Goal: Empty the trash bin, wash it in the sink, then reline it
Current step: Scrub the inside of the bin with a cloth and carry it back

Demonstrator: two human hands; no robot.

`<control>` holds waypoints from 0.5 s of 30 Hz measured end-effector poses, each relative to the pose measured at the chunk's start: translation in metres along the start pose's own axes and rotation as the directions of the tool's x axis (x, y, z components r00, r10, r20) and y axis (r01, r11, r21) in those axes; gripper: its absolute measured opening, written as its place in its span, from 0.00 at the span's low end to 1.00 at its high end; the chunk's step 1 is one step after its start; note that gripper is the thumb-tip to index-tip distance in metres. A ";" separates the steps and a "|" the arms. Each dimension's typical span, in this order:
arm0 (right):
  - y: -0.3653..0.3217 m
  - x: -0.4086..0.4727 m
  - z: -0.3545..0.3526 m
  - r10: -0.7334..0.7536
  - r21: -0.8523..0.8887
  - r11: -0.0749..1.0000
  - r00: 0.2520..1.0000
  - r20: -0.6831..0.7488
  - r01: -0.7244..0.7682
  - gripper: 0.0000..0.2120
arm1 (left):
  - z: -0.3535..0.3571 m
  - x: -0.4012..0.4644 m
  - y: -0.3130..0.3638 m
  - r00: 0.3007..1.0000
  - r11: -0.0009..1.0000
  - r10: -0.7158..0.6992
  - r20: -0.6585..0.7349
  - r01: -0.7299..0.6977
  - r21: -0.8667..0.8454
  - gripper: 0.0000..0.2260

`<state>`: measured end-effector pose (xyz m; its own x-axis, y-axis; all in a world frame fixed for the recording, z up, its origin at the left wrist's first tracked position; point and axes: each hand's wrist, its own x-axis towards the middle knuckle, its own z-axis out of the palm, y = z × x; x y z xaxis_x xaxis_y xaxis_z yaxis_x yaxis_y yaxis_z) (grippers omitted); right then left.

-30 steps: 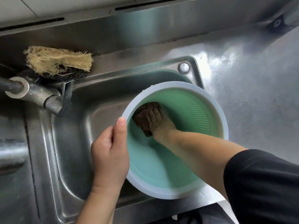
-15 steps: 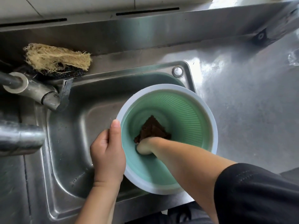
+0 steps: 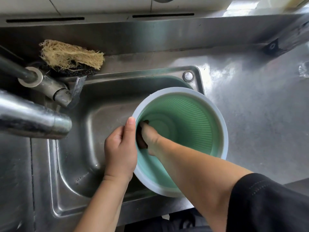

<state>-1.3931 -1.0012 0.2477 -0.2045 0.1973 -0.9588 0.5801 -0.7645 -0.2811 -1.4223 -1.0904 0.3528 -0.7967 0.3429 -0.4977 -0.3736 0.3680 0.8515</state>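
A round green trash bin (image 3: 197,124) with a pale rim and ribbed inside stands tilted in the right part of the steel sink (image 3: 93,131). My left hand (image 3: 120,148) grips the bin's left rim, thumb on the rim's edge. My right hand (image 3: 150,138) reaches inside the bin and presses a dark brown scrub pad (image 3: 140,141) against the inner left wall. Most of the pad is hidden behind my fingers.
A metal faucet (image 3: 33,121) juts in from the left above the basin. A frayed tan loofah (image 3: 71,56) lies on a dark scourer on the ledge behind the sink. A wet steel counter (image 3: 259,106) spreads to the right.
My right hand has moved the brown pad from the bin's bottom to its inner left wall, close to my left thumb. The left hand keeps its grip on the rim.
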 end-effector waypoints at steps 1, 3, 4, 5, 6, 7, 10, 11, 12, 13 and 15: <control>-0.003 -0.002 0.001 0.005 0.052 0.999 1.000 -0.007 -0.004 0.20 | 0.001 -0.001 0.000 1.000 1.000 0.005 0.007 -0.005 -0.002 0.25; -0.012 -0.010 0.003 -0.004 0.097 0.995 0.999 -0.043 0.008 0.16 | 0.002 -0.004 0.001 1.000 1.000 0.014 0.024 -0.013 -0.011 0.22; -0.015 -0.014 0.004 -0.019 0.105 0.994 0.998 -0.057 0.025 0.15 | 0.003 -0.005 0.002 0.999 1.000 0.021 0.034 -0.021 -0.013 0.20; -0.017 -0.018 0.005 -0.035 0.114 0.993 0.997 -0.065 0.043 0.16 | 0.004 -0.007 0.003 0.999 1.000 0.030 0.040 -0.030 -0.007 0.19; -0.018 -0.023 0.005 -0.053 0.132 0.989 0.997 -0.053 0.060 0.17 | 0.006 -0.008 0.004 0.998 0.999 0.038 0.040 -0.038 0.004 0.18; -0.017 -0.027 0.005 -0.071 0.153 0.985 0.997 -0.020 0.073 0.18 | 0.008 -0.010 0.006 0.998 0.999 0.043 0.036 -0.044 0.013 0.18; -0.010 -0.055 0.004 -0.114 0.118 0.988 0.986 0.121 0.100 0.18 | 0.013 -0.012 0.011 0.999 0.998 0.048 0.015 -0.048 0.039 0.20; -0.007 -0.065 0.003 -0.128 0.027 0.992 0.979 0.161 0.125 0.19 | 0.013 -0.011 0.013 0.999 0.997 0.050 0.001 -0.050 0.057 0.21; -0.002 -0.076 0.000 -0.147 -0.107 0.979 0.968 0.204 0.172 0.20 | 0.013 -0.010 0.015 0.998 0.995 0.060 -0.019 -0.058 0.077 0.25; 0.003 -0.086 -0.005 -0.173 -0.255 0.936 0.948 0.267 0.242 0.21 | 0.012 -0.009 0.016 0.997 0.994 0.069 -0.037 -0.066 0.088 0.28; 0.010 -0.105 -0.021 -0.182 -0.528 0.760 0.903 0.388 0.380 0.27 | 0.009 -0.006 0.021 0.996 0.991 0.083 -0.043 -0.078 0.106 0.33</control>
<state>-1.3493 -1.0172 0.3444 -0.5964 0.0790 -0.7988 0.7793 -0.1819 -0.5997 -1.4212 -1.0766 0.3717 -0.8447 0.3342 -0.4180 -0.2579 0.4302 0.8651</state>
